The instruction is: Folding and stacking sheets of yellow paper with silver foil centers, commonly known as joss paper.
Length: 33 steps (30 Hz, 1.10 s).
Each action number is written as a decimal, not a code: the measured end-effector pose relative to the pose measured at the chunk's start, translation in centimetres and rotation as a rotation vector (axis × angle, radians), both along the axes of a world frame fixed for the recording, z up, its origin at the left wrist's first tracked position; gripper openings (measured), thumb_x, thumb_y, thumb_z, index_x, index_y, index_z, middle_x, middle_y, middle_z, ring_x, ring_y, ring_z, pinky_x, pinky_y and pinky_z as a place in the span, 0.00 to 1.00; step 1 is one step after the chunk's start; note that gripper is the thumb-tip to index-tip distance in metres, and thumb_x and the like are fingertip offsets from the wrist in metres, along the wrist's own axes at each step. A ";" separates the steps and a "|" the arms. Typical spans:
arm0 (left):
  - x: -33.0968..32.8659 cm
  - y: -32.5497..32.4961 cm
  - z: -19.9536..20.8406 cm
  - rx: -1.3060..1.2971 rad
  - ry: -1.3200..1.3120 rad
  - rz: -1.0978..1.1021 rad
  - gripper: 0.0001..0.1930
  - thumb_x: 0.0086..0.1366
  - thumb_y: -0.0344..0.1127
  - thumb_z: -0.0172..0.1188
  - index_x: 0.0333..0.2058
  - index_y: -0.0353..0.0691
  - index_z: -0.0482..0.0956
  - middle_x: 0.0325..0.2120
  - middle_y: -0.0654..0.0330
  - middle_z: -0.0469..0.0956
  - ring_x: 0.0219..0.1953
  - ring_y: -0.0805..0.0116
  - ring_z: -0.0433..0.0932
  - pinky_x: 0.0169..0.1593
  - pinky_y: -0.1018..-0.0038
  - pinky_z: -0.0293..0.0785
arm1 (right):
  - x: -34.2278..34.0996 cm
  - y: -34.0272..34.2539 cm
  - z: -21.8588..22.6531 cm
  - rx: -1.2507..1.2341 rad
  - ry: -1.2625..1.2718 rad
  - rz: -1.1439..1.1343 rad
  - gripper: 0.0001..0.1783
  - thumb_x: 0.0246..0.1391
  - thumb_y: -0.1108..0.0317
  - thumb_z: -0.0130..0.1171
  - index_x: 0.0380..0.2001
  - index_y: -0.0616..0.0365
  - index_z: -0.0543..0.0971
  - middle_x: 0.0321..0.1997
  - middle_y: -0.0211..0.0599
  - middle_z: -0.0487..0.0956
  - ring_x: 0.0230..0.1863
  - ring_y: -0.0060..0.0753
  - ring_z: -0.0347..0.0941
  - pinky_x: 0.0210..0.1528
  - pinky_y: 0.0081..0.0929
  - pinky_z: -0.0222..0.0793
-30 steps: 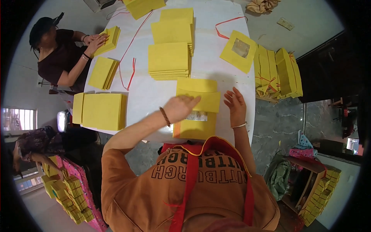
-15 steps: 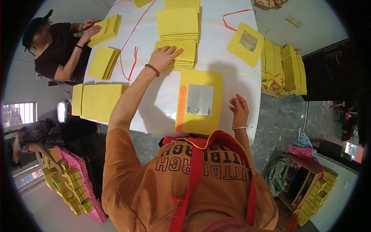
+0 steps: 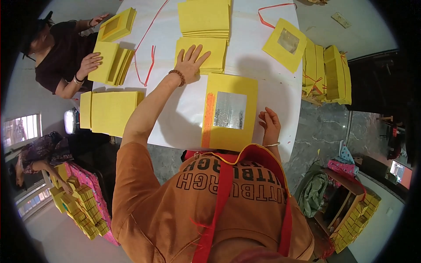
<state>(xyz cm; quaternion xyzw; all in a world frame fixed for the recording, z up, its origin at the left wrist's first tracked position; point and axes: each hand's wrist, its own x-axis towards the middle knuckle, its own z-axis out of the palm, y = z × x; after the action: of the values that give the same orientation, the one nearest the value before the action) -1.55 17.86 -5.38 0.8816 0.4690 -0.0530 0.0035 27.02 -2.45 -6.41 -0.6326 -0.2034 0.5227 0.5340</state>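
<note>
My left hand lies with its fingers spread on the near edge of a stack of yellow paper pieces, holding nothing. Right in front of my body lies a flat yellow sheet. A silver square is set on it, and an orange strip runs along its left side. Beside the sheet's right edge my right hand hovers, apparently empty, its fingers loosely bent and slightly apart. Another yellow stack sits just beyond the one under my left hand.
A yellow piece with a silver square lies at the table's right edge. Red ribbon and yellow stacks lie on the left. A co-worker's hand touches folded yellow pieces there. Yellow boxes stand beyond the right edge.
My left hand has spread its fingers and turned on the stack. My right hand has curled slightly. The co-worker has moved a hand from the far yellow box to the nearer pieces.
</note>
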 end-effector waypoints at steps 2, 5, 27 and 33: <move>0.1 0.2 0.0 0.016 0.002 -0.001 0.44 0.49 0.37 0.57 0.63 0.59 0.43 0.64 0.54 0.43 0.65 0.52 0.44 0.62 0.48 0.42 | -0.1 0.0 0.1 -0.005 0.002 0.016 0.13 0.57 0.65 0.50 0.45 0.54 0.74 0.39 0.30 0.77 0.41 0.22 0.72 0.39 0.20 0.65; 0.0 0.7 0.9 -0.022 0.001 -0.037 0.44 0.49 0.40 0.58 0.63 0.59 0.43 0.63 0.54 0.45 0.64 0.52 0.46 0.62 0.49 0.44 | -0.6 0.0 0.6 0.032 -0.010 0.046 0.13 0.57 0.66 0.50 0.45 0.54 0.74 0.39 0.29 0.77 0.41 0.21 0.72 0.40 0.20 0.65; 2.7 -20.3 4.9 -0.064 -0.493 -0.435 0.24 0.46 0.34 0.60 0.45 0.37 0.71 0.45 0.54 0.69 0.49 0.57 0.65 0.48 0.67 0.63 | -3.2 -1.7 3.0 0.654 -1.137 0.602 0.14 0.38 0.69 0.64 0.33 0.51 0.78 0.41 0.30 0.74 0.48 0.35 0.68 0.48 0.33 0.60; 1.9 -20.8 3.7 -0.036 -0.512 -0.411 0.28 0.44 0.37 0.62 0.47 0.35 0.70 0.46 0.55 0.68 0.49 0.58 0.65 0.49 0.67 0.64 | -3.1 -1.1 2.0 0.666 -1.018 0.586 0.11 0.37 0.69 0.64 0.29 0.53 0.79 0.40 0.30 0.74 0.46 0.38 0.67 0.47 0.33 0.63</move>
<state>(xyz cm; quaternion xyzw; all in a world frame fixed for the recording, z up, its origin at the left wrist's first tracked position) 0.35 -2.95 -1.66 0.9422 0.2643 0.1624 0.1262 23.91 -3.55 -4.44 -0.5202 -0.7433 0.1922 0.3742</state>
